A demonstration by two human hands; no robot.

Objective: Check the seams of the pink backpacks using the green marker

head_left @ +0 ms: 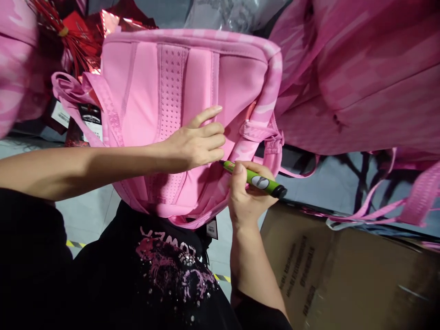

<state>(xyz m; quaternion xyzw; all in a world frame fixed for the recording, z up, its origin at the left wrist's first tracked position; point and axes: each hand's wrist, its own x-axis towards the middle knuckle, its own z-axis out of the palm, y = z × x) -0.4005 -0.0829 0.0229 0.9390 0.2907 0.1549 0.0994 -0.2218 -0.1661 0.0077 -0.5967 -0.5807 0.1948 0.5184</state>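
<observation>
A pink backpack [199,82] lies in front of me with its back panel and straps facing up. My left hand [201,142] rests on the panel, index finger stretched out and the other fingers bent, apparently pressing on the fabric. In my right hand [249,192] is a green marker [257,180] with a black end, gripped between thumb and fingers. The marker's tip points left, close beside my left hand's fingers, over the bag's lower right part. Whether the tip touches the fabric cannot be made out.
More pink bags [371,82] fill the right side, with loose straps hanging down. A cardboard box [343,279] stands at the lower right. Red foil ribbons [74,41] and tags [61,114] are at the upper left. Clear plastic [227,13] lies behind the backpack.
</observation>
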